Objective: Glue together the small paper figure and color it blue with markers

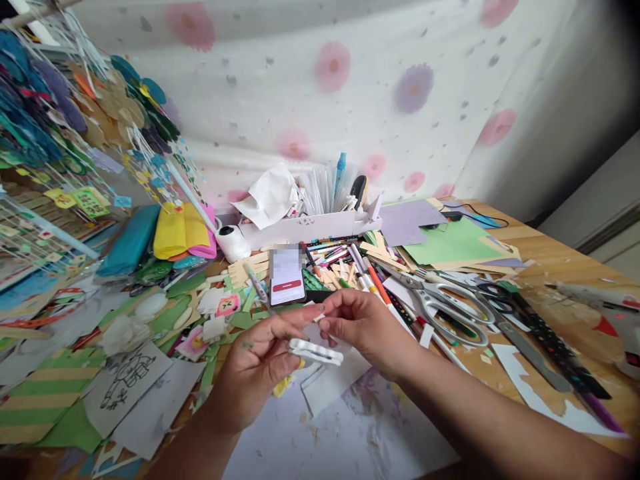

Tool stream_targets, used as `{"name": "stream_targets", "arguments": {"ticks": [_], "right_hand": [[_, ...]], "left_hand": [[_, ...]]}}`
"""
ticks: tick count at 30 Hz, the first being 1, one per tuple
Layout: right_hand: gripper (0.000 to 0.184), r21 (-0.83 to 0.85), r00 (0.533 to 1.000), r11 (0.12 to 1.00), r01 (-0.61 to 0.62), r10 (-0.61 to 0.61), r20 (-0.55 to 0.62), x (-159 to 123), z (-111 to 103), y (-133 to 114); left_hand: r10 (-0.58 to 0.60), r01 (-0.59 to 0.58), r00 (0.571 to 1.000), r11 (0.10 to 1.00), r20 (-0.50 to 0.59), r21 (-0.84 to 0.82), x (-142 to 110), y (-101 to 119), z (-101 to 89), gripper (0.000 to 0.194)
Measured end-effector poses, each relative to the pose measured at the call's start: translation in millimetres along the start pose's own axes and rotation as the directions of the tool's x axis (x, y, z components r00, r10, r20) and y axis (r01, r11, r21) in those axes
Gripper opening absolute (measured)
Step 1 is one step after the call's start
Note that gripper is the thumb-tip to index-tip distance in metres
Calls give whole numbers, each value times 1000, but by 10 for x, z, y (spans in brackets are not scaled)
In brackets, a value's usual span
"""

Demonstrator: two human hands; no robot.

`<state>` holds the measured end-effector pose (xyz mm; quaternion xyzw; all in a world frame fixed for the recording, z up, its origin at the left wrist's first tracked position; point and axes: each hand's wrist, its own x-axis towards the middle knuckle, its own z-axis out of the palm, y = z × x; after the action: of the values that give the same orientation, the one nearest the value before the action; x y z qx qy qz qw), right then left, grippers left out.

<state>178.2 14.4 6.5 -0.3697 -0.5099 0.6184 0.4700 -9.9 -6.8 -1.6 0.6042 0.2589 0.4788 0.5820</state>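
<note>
Near the middle of the view, my left hand (253, 367) grips a small white craft piece (316, 353) between thumb and fingers. The piece is narrow, with rounded wavy edges and a dark line along its side; its exact kind is unclear. Beside it, my right hand (373, 327) is closed in a pinch near the left fingertips. Something small and pale shows at those fingertips, too small to name. Under both hands lies a folded white paper (337, 381) on a stained white sheet (345, 443).
Behind the hands stands a phone (287, 277) before a white box (310, 229). Scissors (445, 303), a black ruler (555, 347) and a glue gun (600, 307) lie right. Paper scraps, a line drawing (127, 377) and a white thread spool (233, 243) are left, below hanging ornaments (65, 120).
</note>
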Motion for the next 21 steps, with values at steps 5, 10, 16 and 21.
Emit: {"name": "stream_targets", "arguments": {"ticks": [5,10,16,21], "right_hand": [[22,-44,995,998,42,-45,-84,-97,-165,-125],[9,-546,874,735,402,-485,-10,-259,-176,-269],[15,-704,709,395,590,-671,217,-343,-64,-191],[15,-689,744,456,563,-642,183,-316,-36,-83]], "left_hand": [[73,-66,997,949,-10,307,-12,18,-1,17],[204,-130,978,753,-41,644,-16,-52,-11,24],[280,-127,958,613,-65,780,-46,-105,20,29],[312,-136,947,589,-69,797,-47,-89,46,29]]}}
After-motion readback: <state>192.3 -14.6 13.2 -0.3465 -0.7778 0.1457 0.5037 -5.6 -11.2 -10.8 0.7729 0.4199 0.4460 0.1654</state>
